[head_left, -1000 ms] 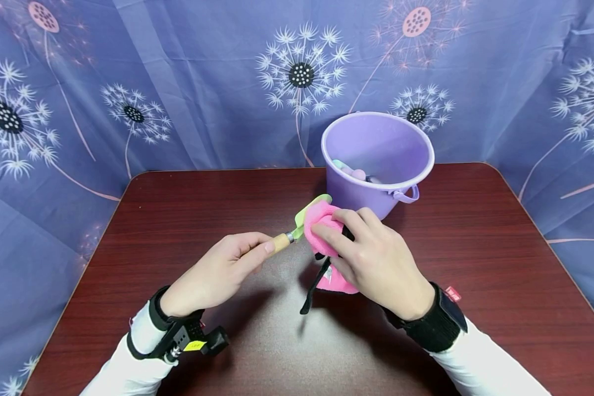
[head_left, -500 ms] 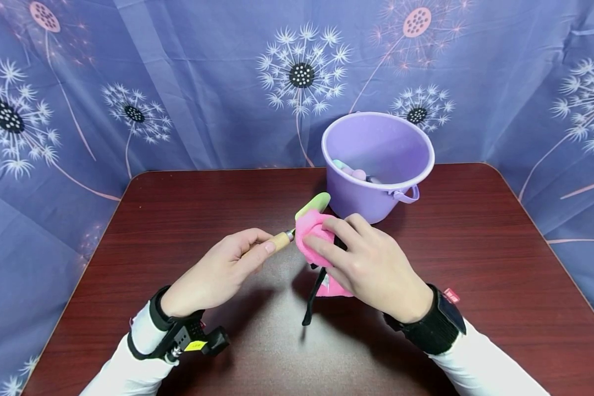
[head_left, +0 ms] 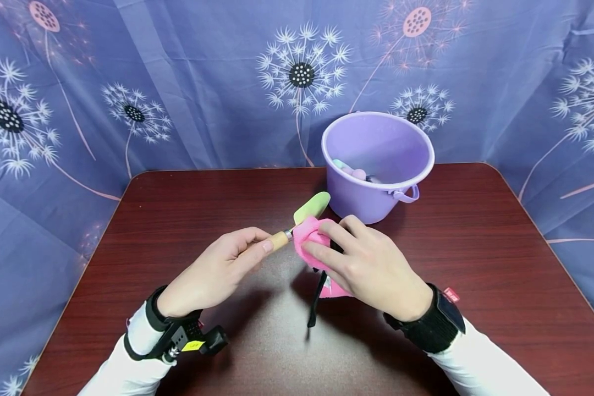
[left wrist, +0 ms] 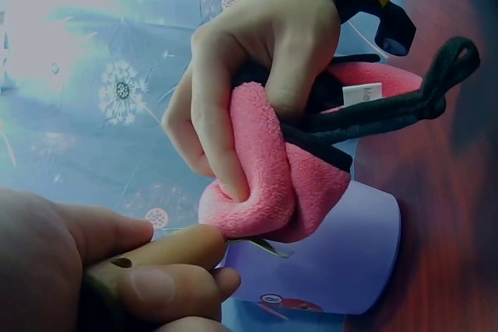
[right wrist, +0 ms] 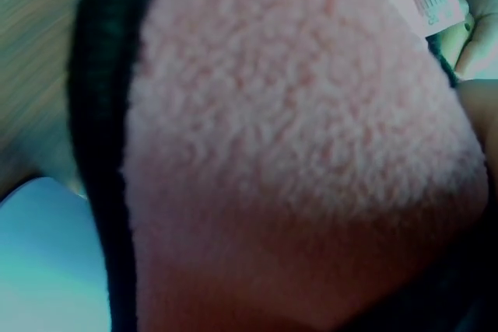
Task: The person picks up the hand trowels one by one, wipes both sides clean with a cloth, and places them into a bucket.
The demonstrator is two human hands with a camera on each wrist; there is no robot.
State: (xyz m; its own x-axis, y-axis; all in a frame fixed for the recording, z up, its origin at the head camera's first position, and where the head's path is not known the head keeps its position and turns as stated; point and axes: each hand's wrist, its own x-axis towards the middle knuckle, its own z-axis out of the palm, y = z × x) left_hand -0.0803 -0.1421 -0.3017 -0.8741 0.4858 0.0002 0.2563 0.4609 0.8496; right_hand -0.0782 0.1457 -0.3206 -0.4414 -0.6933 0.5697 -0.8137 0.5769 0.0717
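Note:
My left hand (head_left: 210, 272) holds a small trowel (head_left: 313, 207) by its light wooden handle. The trowel's lime-green blade points up and right, toward the bucket. Bunched in my right hand (head_left: 373, 267) is a fluffy pink cloth (head_left: 307, 235) with black trim, wrapped at the blade's lower part near the metal collar. In the left wrist view, fingers press into a fold of the pink cloth (left wrist: 261, 161), and a black loop and white label hang from it. The right wrist view is mostly filled by the cloth's pink pile (right wrist: 288, 91). Part of the blade is hidden under the cloth.
A purple bucket (head_left: 358, 201) stands at the back right of the dark red wooden table (head_left: 203, 198), just past the blade tip. Inside it lie a few rounded pastel things (head_left: 358, 174). A blue curtain (head_left: 218, 82) with dandelion prints hangs behind the table.
My right hand has slid the cloth down the blade toward the handle, a little left and nearer to me. More of the green blade shows. The left hand has barely moved.

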